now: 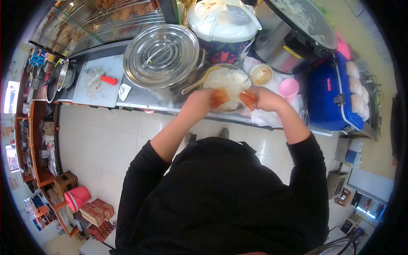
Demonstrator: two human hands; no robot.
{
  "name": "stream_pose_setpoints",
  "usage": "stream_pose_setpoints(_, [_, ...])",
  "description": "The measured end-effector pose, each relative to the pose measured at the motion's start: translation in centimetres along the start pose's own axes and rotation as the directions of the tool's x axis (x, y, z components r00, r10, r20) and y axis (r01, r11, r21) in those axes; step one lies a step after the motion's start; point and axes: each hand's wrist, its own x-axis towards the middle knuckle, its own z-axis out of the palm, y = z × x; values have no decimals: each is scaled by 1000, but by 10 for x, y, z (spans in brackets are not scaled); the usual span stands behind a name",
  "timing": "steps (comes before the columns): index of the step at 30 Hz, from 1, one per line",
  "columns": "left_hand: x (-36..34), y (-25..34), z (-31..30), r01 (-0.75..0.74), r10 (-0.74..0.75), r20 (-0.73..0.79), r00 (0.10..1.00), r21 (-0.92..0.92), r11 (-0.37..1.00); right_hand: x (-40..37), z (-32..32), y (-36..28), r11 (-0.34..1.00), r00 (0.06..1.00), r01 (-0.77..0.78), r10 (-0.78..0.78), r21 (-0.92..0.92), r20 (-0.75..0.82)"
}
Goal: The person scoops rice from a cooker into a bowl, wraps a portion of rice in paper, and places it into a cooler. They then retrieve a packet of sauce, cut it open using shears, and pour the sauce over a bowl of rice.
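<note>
Both of my hands are over a wide bowl of white rice (pixel 227 80) at the counter's front edge. My left hand (pixel 200 102) is closed on a shiny orange-brown piece (pixel 219 97) that looks like printed or filled clear plastic. My right hand (pixel 268 99) grips a similar orange-brown piece (pixel 247 98). Whether the two are parts of one bag cannot be made out. A wooden handle (pixel 192 87) sticks out at the bowl's left. Just right of the bowl are a small cup of food (pixel 261 75) and a pink bowl (pixel 288 88).
Behind the rice stand a lidded steel pot (pixel 161 55), a white-lidded patterned container (pixel 223 32) and a large steel cooker (pixel 284 42). A blue cooler (pixel 329 95) is at right. Leftward, a white cutting board (pixel 97 80) carries a red-handled tool (pixel 109 80). Tiled floor (pixel 106 144) lies below.
</note>
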Motion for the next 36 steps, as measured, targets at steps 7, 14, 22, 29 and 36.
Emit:
stream_pose_setpoints(7, [24,7,17,-47,44,16,999,452,891,38,12,-6,859,997,-64,35,-508,-66])
stream_pose_setpoints(14, [19,-4,24,-183,190,55,980,618,765,19,7,-30,829,998,-51,23,-557,-58])
stream_pose_setpoints(22, [17,3,22,-194,254,59,965,812,551,17,6,-29,731,970,-65,-113,-679,-214])
stream_pose_setpoints(29, [34,12,19,-60,46,38,998,647,760,27,4,-24,718,962,-45,-157,-695,-224])
stream_pose_setpoints(36, [49,31,-3,-162,-31,257,966,692,703,29,-7,-26,679,963,34,-218,-733,-157])
